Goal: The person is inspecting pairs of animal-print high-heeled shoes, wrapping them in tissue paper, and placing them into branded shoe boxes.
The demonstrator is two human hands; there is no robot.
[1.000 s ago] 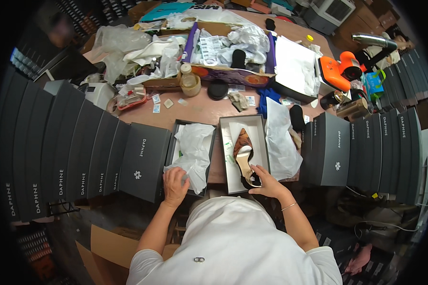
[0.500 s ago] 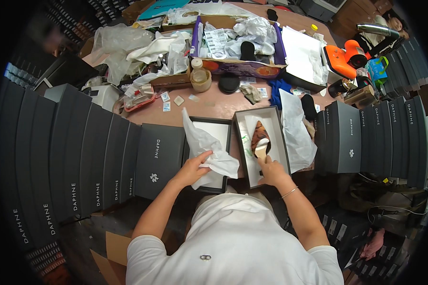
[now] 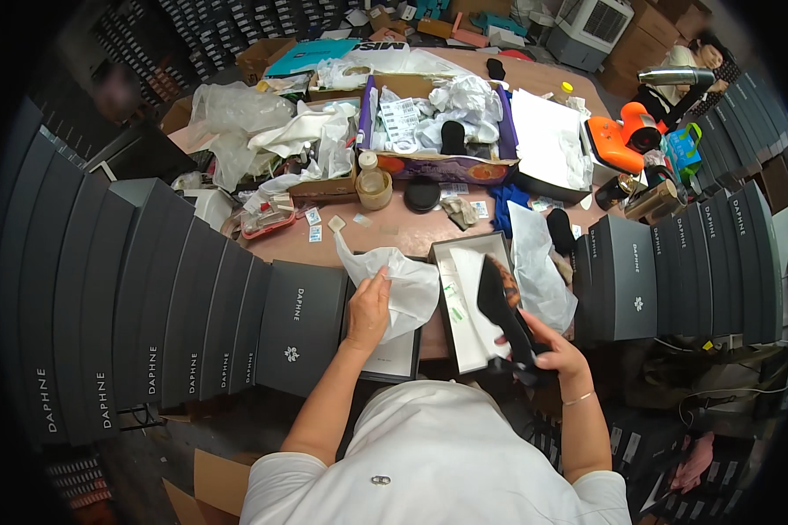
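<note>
My right hand (image 3: pixel 559 346) is closed around a shoe (image 3: pixel 503 306) with a pointed toe, black underside and brown-and-black patterned upper. The shoe is held tilted, sole showing, over the right side of an open grey shoebox (image 3: pixel 440 255) with a white inside. White paper and a small green-printed packet (image 3: pixel 453 302) lie in that box. Pinched in my left hand (image 3: pixel 369 306) is a sheet of white tissue paper (image 3: pixel 411 289). It hangs over a second grey box part (image 3: pixel 394 360) with a pale inside, hiding most of it.
Stacked dark grey shoeboxes stand left (image 3: pixel 298 324) and right (image 3: pixel 626 280). Behind are a purple carton (image 3: pixel 446 164) of crumpled paper, a jar (image 3: pixel 374 185), a round black tin (image 3: pixel 422 194) and an orange device (image 3: pixel 615 144). White paper (image 3: pixel 541 271) lies beside the open box.
My right hand has lifted the shoe from inside the box and turned it so its black sole shows. My left hand has raised and spread the tissue paper. The view has shifted slightly.
</note>
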